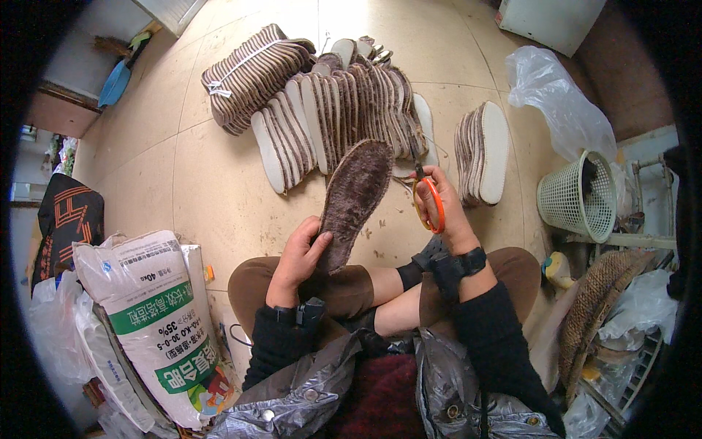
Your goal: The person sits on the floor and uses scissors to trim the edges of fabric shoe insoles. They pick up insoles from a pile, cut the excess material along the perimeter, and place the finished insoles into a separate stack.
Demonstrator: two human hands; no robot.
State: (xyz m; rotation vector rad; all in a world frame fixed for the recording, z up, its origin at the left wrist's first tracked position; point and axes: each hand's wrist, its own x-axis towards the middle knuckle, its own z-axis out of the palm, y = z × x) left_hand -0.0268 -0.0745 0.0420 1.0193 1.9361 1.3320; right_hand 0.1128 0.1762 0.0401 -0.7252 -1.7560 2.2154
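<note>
My left hand (298, 254) pinches a dark brown fuzzy insole (356, 194) along its lower left edge, its furry face turned up toward me. In my right hand (452, 206) is a pair of scissors (433, 201) with orange handles, its dark blades pointing away from me, to the right of the insole and apart from it. Just beyond lies a long row of brown and white insoles (351, 99) standing on edge. Behind it on the left sits a bundle of insoles (252, 73) tied with a white strip. A smaller stack of insoles (482, 154) stands at the right.
A white and green printed sack (150, 307) and a black bag (69, 227) stand at my left. On my right are a pale green plastic basket (578, 197), a clear plastic bag (559, 99) and a woven straw hat (603, 314). Brown scraps dot the tiled floor (380, 230).
</note>
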